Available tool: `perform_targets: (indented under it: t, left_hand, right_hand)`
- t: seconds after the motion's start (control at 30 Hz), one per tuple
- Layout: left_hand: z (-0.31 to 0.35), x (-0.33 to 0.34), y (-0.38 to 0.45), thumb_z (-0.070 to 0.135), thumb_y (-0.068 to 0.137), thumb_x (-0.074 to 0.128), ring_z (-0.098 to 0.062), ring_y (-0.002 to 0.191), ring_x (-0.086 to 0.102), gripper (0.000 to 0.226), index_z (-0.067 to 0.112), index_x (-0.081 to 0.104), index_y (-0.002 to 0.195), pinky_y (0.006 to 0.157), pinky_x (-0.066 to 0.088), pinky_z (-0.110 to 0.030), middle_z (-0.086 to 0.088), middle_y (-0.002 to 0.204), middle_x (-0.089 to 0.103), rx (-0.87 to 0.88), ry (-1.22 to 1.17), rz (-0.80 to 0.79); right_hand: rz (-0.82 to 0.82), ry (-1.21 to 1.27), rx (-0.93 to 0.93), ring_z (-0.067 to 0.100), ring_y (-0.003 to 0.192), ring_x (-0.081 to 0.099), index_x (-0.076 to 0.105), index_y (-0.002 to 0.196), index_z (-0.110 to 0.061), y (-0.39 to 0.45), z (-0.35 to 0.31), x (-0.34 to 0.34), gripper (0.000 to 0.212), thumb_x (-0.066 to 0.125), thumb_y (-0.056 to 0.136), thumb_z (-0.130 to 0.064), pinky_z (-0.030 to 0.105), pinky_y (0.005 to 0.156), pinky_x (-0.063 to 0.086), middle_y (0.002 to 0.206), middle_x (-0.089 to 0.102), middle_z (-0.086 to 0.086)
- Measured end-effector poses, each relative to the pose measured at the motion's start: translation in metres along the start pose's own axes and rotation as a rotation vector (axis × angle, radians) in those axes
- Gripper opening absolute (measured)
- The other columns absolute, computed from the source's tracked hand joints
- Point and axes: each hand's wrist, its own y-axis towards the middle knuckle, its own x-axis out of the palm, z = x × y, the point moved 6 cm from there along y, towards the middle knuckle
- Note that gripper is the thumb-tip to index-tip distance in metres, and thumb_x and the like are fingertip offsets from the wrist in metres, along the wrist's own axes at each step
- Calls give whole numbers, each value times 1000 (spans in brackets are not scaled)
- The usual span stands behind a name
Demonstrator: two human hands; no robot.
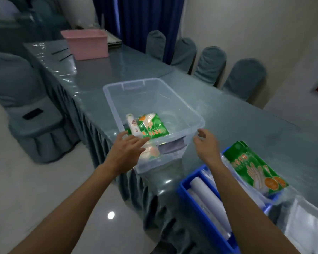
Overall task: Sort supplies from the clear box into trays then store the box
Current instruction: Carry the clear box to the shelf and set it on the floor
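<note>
Head view: both hands (125, 153) flank the clear box (195, 114) near rim.

One clear box (184, 107) sits on one long table (228, 121). Inside the box lie one green packet (155, 126) and one white roll (133, 126) (anything beneath them is too blurred to count). Two blue trays are in view: the near tray (195, 206) with white rolls I cannot count, and the far tray (275, 196) carrying one green glove packet (253, 165). One pink bin (86, 44) stands at the far end. Four covered chairs line the far side, the first (155, 44) nearest the curtain. Two hands show: left hand (126, 153), right hand (206, 145).
</note>
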Motion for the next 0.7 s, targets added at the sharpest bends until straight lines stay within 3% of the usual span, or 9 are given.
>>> perform_targets:
  t: [0.17, 0.3, 0.43, 0.5, 0.57, 0.63, 0.7]
  left_hand:
    - [-46, -21, -36, 29, 91, 56, -25, 107, 66, 35, 24, 68, 123, 100, 43, -45, 1, 110, 73, -87, 1, 39]
    - [-68, -21, -54, 38, 92, 52, -26, 130, 54, 38, 22, 68, 123, 105, 43, -44, 0, 129, 66, -170, -78, -48]
    - [-88, -17, -63, 50, 96, 48, -16, 142, 38, 48, 21, 62, 133, 115, 34, -40, 1, 146, 53, -400, -311, -79]
    - [-101, -17, -56, 44, 97, 51, -14, 139, 39, 46, 20, 59, 136, 114, 33, -38, 1, 147, 51, -592, -418, -3]
    - [-119, -15, -46, 32, 98, 58, -16, 128, 50, 41, 20, 59, 137, 110, 41, -40, 1, 140, 56, -816, -513, 68]
    - [-138, -9, -34, 22, 96, 61, -16, 110, 60, 43, 20, 57, 139, 97, 51, -38, 1, 131, 62, -1050, -664, 113]
    - [-155, -2, -19, 16, 96, 61, -13, 99, 61, 50, 17, 50, 145, 84, 52, -30, 0, 132, 61, -1217, -808, 145]
  right_hand:
    - [59, -33, -25, 36, 118, 56, 54, 135, -7, 11, -21, 23, 46, 62, 92, -18, 40, 104, 41, 131, 58, 20]
    - [25, -59, -40, 37, 117, 57, 55, 133, -6, 23, -29, 37, 46, 62, 90, -18, 44, 103, 43, 129, 59, 20]
    - [-13, -75, -37, 39, 116, 58, 53, 135, -6, 39, -38, 50, 48, 62, 89, -17, 45, 102, 45, 130, 60, 21]
    - [-51, -110, -38, 39, 121, 56, 51, 138, -4, 50, -41, 55, 51, 63, 90, -16, 41, 103, 42, 134, 58, 23]
    - [-87, -145, -40, 38, 121, 57, 50, 139, -3, 64, -45, 60, 52, 63, 90, -17, 38, 102, 42, 134, 59, 22]
    - [-111, -175, -28, 37, 118, 58, 51, 138, -3, 83, -47, 65, 51, 62, 90, -19, 37, 99, 44, 131, 61, 21]
    - [-133, -198, -13, 36, 115, 60, 53, 135, -3, 103, -50, 70, 48, 62, 91, -21, 35, 95, 45, 128, 63, 20]
